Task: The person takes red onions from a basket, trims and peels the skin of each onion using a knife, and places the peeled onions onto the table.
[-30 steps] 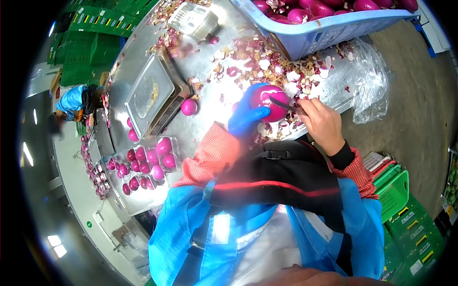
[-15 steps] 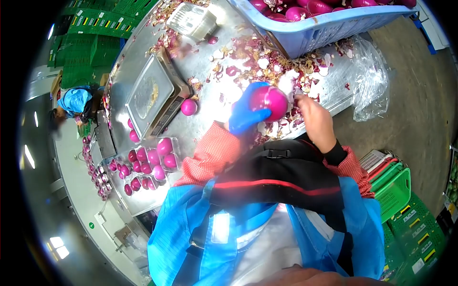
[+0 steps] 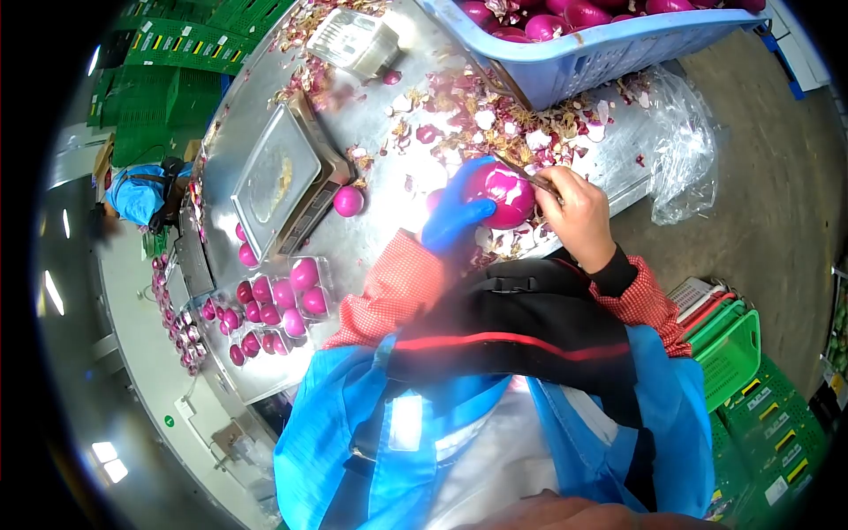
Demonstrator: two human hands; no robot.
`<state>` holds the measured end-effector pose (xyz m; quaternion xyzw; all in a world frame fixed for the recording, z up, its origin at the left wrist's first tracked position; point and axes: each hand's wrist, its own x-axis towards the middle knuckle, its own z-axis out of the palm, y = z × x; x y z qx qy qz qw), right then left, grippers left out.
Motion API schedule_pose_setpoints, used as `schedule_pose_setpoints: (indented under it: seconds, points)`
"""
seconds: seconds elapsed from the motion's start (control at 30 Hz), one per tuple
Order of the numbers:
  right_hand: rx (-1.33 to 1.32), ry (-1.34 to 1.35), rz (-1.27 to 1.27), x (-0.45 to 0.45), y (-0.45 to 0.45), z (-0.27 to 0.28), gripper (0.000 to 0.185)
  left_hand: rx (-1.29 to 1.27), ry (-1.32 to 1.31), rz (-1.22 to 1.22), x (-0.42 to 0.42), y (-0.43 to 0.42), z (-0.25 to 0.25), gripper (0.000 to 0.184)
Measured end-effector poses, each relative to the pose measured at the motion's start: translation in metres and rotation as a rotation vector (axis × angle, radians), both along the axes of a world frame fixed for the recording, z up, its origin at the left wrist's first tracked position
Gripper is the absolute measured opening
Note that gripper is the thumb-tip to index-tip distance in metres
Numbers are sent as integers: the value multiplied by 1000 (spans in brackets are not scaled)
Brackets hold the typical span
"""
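A large red onion (image 3: 505,196) is held over the metal table by my left hand (image 3: 455,212), which wears a blue glove. My bare right hand (image 3: 576,212) grips a small knife (image 3: 528,176), its blade lying across the top of the onion. Loose onion skins (image 3: 536,139) lie around and beyond both hands. Left of my gloved hand, a single peeled onion (image 3: 348,201) sits beside the weighing scale (image 3: 281,181).
A blue crate (image 3: 601,66) of onions stands at the back. Clear trays of onions (image 3: 305,274) are at the left, a stack of plastic containers (image 3: 355,42) at the back left, a plastic bag (image 3: 685,150) at the right edge. Another person (image 3: 141,194) is far left.
The knife has come back onto the onion after my right hand moved away from it to the right. The onion has turned slightly in my left hand.
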<state>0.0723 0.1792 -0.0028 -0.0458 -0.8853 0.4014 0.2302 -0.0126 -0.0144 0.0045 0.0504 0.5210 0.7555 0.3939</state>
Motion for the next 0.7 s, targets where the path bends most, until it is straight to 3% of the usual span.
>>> schedule_pose_setpoints:
  seconds: [0.03, 0.13, 0.17, 0.27, 0.3, 0.4, 0.53, 0.6, 0.63, 0.7]
  points:
    - [79, -40, -37, -2, 2, -5, 29, -2, -4, 2, 1, -1, -1, 76]
    - [-385, -247, -79, -4, 4, -26, 27, -27, 72, -44, -1, -1, 6, 76]
    - [-594, -328, -60, -1, 7, -30, 35, -34, 116, -60, -4, 1, 8, 76]
    - [-235, -391, 36, 4, 2, 34, 46, -190, 313, -67, -3, 3, 5, 77]
    - [-114, -206, 2, 2, -5, 34, 54, -265, 378, -81, -3, 6, 9, 79]
    - [-116, -135, -3, -4, -4, 11, 35, -290, 380, -107, -3, 6, 9, 80]
    - [81, -173, -170, -2, 0, -13, 14, -129, 304, -68, 0, -1, -4, 77]
    - [190, -352, -142, 0, 12, -38, 26, 26, 71, -32, 3, -3, -4, 74]
    - [57, -380, -158, 0, 12, -37, 32, 103, -46, -14, 3, -3, -2, 73]
    - [-211, -444, -177, 7, 7, -22, 45, 35, -4, 50, 4, 5, 4, 75]
